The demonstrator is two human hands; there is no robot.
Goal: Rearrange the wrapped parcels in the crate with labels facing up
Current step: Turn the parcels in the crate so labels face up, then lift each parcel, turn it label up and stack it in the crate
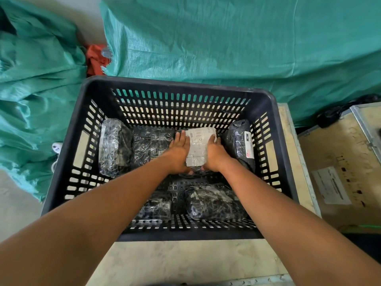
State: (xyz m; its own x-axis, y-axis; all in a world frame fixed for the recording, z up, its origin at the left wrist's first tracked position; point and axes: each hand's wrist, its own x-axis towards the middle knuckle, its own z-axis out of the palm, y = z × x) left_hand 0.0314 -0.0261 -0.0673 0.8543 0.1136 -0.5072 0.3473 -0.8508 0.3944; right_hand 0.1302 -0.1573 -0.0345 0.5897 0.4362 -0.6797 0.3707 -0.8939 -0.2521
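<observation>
Parcel with white label (pixel 198 146) sits label-up on the crate floor near the far wall, right of centre. Left hand (pixel 179 153) and right hand (pixel 213 152) flank it, palms pressed against its two long sides, fingers extended flat along the wrap; together they clamp the parcel between them. Whether it is lifted or resting on the floor cannot be told.

Black slotted crate (pixel 64 162) holds five other wrapped parcels. Far left parcel (pixel 114 146) lies against the left wall, a pale strip along its outer edge. Middle parcel (pixel 151 144) lies just beside the left hand, no label visible. Right parcel (pixel 240 145) leans against the right wall, label (pixel 248 146) turned sideways toward the wall rather than up. Two more lie along the near wall: near left parcel (pixel 156 208) and near right parcel (pixel 214 201), no labels showing.

Judgement: step in hand is seating the labelled parcel squarely in its slot. One parcel clearly done; most remain. Next move probably calls for releasing this one and turning a neighbour, likely the right parcel, until its label faces up.

Crate stands on a wooden platform (pixel 185 259); green tarp (pixel 226 42) behind.
</observation>
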